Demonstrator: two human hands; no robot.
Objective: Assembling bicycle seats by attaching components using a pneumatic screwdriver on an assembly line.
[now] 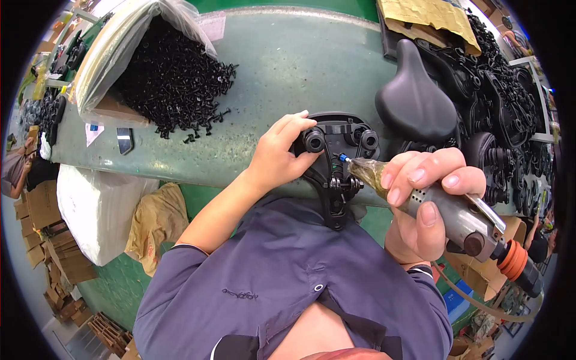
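A black bicycle saddle [327, 207] lies upside down at the near edge of the green table, its springs and clamp facing up. My left hand [281, 150] grips its left side by the round spring end, thumb and fingers closed around it. In my right hand [429, 192] is a grey pneumatic screwdriver [447, 225] with an orange ring at its rear and tape around its front. The tool's blue tip [343, 158] points at the saddle's underside, between the springs; whether it touches a screw I cannot tell.
Black screws [180, 78] spill from a plastic-lined box [99, 78] at the far left. A finished-looking saddle [414, 99] stands at the right, beside piled saddle parts [501, 108]. A small dark flat object [125, 141] lies near the box. An air hose [480, 309] trails at lower right.
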